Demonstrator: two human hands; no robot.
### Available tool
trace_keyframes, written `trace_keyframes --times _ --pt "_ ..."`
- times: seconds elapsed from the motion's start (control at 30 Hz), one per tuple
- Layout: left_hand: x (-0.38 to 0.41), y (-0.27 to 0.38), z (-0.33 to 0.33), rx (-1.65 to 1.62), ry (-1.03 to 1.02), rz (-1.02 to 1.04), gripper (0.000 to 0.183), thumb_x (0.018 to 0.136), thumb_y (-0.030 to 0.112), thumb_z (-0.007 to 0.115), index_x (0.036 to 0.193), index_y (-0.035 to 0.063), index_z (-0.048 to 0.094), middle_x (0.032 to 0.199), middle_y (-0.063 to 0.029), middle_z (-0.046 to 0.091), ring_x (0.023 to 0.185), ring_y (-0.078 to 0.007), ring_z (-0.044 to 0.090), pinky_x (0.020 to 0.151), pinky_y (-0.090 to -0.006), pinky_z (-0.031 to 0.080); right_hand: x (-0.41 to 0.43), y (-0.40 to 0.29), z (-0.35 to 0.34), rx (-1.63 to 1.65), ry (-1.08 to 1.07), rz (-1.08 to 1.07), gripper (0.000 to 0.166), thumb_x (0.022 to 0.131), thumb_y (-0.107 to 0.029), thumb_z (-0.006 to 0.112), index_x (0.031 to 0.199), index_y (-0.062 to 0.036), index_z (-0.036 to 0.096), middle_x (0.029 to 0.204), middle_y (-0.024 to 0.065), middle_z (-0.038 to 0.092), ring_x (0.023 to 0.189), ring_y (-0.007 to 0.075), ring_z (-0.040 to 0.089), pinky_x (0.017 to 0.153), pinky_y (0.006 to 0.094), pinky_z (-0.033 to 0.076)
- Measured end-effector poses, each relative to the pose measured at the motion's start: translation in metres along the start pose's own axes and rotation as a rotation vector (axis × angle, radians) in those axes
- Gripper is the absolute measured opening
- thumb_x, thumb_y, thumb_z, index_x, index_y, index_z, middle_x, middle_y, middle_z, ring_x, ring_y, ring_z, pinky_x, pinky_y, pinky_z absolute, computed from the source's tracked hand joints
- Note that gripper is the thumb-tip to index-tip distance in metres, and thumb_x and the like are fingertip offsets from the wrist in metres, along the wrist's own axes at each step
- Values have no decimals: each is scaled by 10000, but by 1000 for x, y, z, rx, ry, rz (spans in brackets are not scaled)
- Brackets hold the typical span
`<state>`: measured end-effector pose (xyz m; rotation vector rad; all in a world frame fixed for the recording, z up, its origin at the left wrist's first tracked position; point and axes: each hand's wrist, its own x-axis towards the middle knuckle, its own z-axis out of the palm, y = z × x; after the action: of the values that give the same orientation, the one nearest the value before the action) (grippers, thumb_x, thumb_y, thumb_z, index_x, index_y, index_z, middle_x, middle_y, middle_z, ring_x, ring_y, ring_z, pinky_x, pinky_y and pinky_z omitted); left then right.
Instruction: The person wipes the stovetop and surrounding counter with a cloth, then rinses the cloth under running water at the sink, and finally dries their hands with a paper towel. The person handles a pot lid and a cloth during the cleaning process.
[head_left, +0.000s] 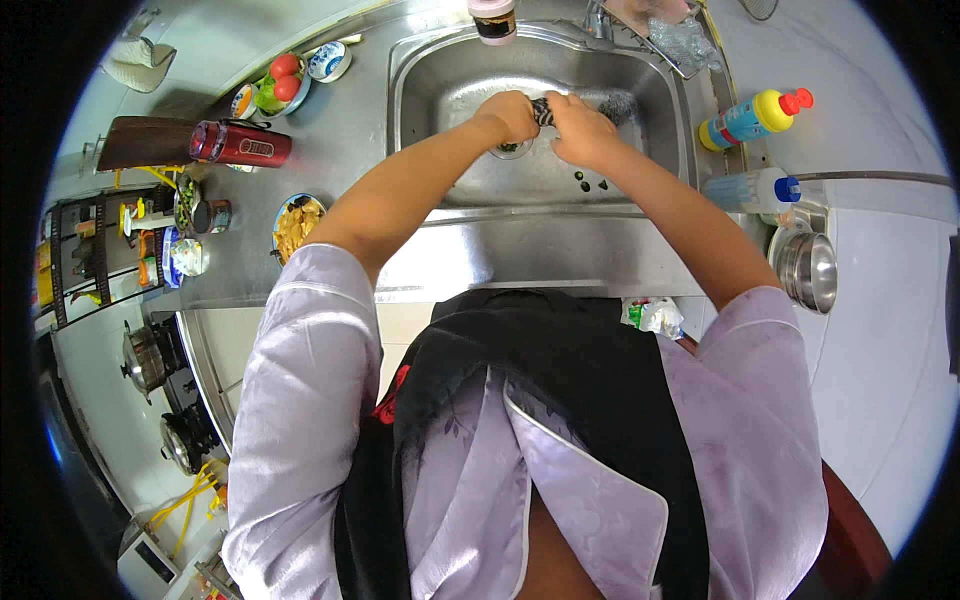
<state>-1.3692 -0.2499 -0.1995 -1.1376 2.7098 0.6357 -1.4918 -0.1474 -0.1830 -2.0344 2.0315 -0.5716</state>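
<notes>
Over the stainless steel sink (469, 184), a black-and-white patterned cloth (543, 112) shows as a short bunched length between my fists. My left hand (508, 116) is shut on one end of it. My right hand (581, 129) grips the other end, with the fingers curled over. Most of the cloth is hidden inside the two hands. Just below my left hand lies the drain strainer (511, 150), with green scraps in it. Several dark green vegetable bits (585, 184) rest on the sink floor, below my right hand.
A pink-lidded jar (493, 22) stands behind the sink, near the faucet (598, 21). Detergent (739, 121) and a blue-capped bottle (750, 189) are at right. On the left counter are a bowl of tomatoes (286, 78), a red flask (244, 144) and a food bowl (298, 225).
</notes>
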Motion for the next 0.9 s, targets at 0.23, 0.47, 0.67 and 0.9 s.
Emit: trace_keyframes --times 0.23,0.47,0.67,0.9 --pt "-14 23 -56 -1216 -930 -317 183 714 95 639 619 81 483 517 16 385 356 -50 276 300 -172 182 10 4 -57 -294 238 -509 410 763 -176 572 1164 -127 504 1132 136 523 943 290 566 724 383 484" --pt "-26 67 -58 -422 -268 -233 162 615 175 657 676 41 591 536 -50 510 410 -141 414 384 -311 348 19 0 -79 -220 -238 -270 172 706 -129 581 849 -43 628 832 167 649 794 310 642 631 418 516" --pt "-23 58 -4 82 -93 -79 390 597 301 682 861 16 651 810 -217 631 774 -365 608 710 -400 482 2 17 -36 -32 -387 -118 178 663 -133 590 777 -9 647 836 189 643 759 328 632 620 409 504" --pt "-49 36 -1 -1027 23 255 381 767 147 675 1110 14 576 871 -65 634 768 -136 590 709 -261 487 -32 47 -33 802 -453 310 606 665 -181 712 1185 -57 426 791 87 577 589 127 534 519 253 454"
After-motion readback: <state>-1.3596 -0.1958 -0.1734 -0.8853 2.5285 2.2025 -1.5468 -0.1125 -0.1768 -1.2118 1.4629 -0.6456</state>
